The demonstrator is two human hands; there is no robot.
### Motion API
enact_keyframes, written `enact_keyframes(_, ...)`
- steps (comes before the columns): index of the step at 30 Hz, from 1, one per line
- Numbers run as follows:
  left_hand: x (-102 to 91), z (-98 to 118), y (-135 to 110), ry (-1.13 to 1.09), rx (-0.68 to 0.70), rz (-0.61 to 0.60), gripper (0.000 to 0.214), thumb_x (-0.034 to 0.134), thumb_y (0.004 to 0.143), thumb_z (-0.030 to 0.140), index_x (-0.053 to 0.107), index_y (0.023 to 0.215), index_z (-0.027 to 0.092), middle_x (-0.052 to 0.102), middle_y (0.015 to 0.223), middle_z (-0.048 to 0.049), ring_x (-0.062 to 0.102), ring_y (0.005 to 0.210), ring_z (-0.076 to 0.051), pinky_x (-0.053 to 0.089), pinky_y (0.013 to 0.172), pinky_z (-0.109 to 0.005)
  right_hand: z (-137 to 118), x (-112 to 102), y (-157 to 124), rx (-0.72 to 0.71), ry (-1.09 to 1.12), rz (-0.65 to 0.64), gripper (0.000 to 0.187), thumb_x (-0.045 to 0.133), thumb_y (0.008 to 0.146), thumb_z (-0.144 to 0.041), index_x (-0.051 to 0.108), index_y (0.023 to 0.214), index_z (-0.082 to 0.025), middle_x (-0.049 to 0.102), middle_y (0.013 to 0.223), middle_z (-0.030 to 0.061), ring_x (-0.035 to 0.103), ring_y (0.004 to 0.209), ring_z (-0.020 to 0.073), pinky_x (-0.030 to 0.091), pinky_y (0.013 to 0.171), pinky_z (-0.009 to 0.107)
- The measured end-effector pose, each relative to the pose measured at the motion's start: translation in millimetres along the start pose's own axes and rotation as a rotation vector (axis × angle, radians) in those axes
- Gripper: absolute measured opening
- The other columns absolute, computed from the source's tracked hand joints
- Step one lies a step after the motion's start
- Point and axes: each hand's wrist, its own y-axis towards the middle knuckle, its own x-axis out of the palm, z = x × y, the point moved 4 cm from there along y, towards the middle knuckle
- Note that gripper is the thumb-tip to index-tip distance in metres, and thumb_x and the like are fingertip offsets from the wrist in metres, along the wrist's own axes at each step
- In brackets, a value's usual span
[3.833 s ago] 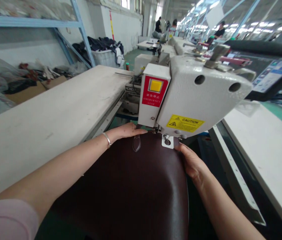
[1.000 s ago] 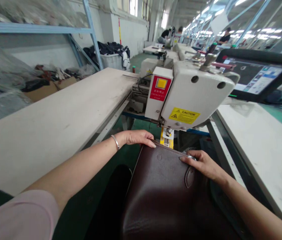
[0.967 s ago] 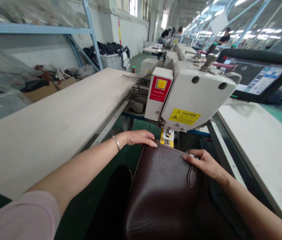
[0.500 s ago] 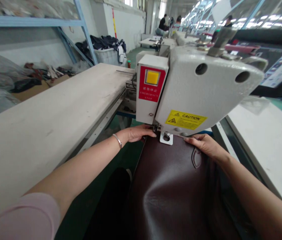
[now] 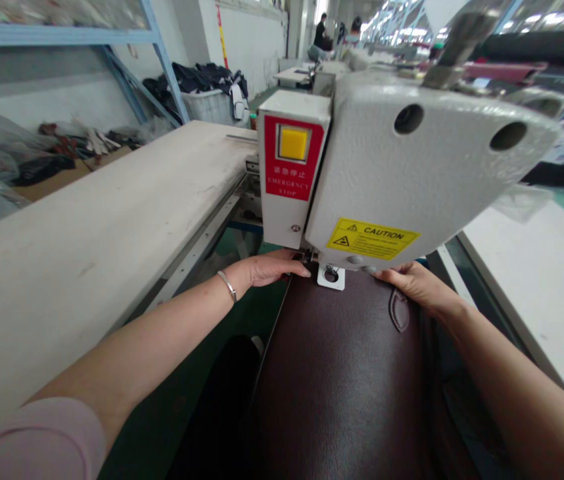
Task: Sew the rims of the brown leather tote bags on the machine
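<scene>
Left hand [image 5: 275, 269] and right hand [image 5: 415, 285] lie flat, not gripping, on a dark brown leather bag [image 5: 337, 373] at an industrial sewing machine [image 5: 392, 167].

Two hands [image 5: 275, 268] [image 5: 417, 287], one leather bag [image 5: 342, 380], one sewing machine [image 5: 412, 167], one bangle [image 5: 227, 285].

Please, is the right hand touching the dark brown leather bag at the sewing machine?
Touching. The head view shows the right hand resting on the dark brown leather bag, just above its oval leather tab.
</scene>
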Motion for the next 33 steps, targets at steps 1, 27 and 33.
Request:
enact_keyframes(1,-0.2,0,0,-0.001,0.006,0.001,0.051,0.079,0.064,0.028,0.069,0.112,0.014,0.069,0.123,-0.0118,0.052,0.131,-0.03,0.025,0.119,-0.048,0,0,0,-0.002,0.0,-0.002,0.031,0.081,0.068,-0.05,0.07,0.068,-0.021,0.071,0.066,0.0047,0.069,0.079,0.0272,0.053,0.069,0.034)
enact_keyframes(27,9.3,-8,-12,0.077,0.06,0.058,0.091,0.082,0.07,0.03,0.035,0.147,0.015,0.038,0.155,-0.0167,0.034,0.145,-0.028,0.02,0.123,-0.046,-4,3,-1,-0.027,-0.044,-0.054,0.038,0.08,0.069,-0.057,0.064,0.063,-0.023,0.064,0.057,0.0036,0.068,0.077,0.0271,0.052,0.065,0.033)
enact_keyframes(33,10.0,-9,-13,0.117,0.056,0.039,0.09,0.08,0.073,0.029,0.033,0.149,0.019,0.035,0.158,-0.0144,0.028,0.148,-0.028,0.015,0.123,-0.047,-4,2,0,-0.029,-0.015,-0.056,0.033,0.082,0.069,-0.05,0.065,0.063,-0.023,0.066,0.061,0.0046,0.067,0.079,0.0268,0.052,0.069,0.034)
